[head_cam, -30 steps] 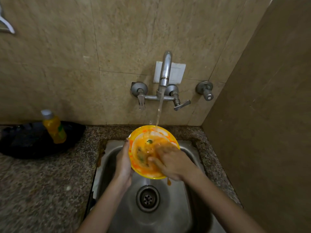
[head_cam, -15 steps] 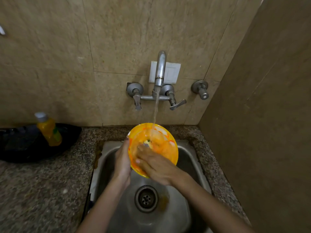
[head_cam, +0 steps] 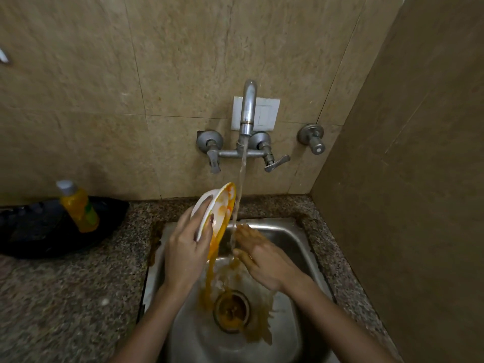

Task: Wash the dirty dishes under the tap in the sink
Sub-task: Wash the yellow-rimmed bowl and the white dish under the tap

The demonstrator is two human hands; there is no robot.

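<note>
- Left hand [head_cam: 188,247]: clamps the plate [head_cam: 222,205] by its rim, fingers on the white back, thumb on the stained face.
- Plate: below the tap [head_cam: 247,111], just left of its water stream [head_cam: 239,189], tipped nearly on edge; orange liquid runs off the low edge.
- Right hand [head_cam: 262,254]: fingers loosely spread, holds nothing, directly below the tap, stream striking the fingers.
- Both forearms reach up toward the tap.
- Drain [head_cam: 231,310]: below the tap, ringed with orange water.
</note>
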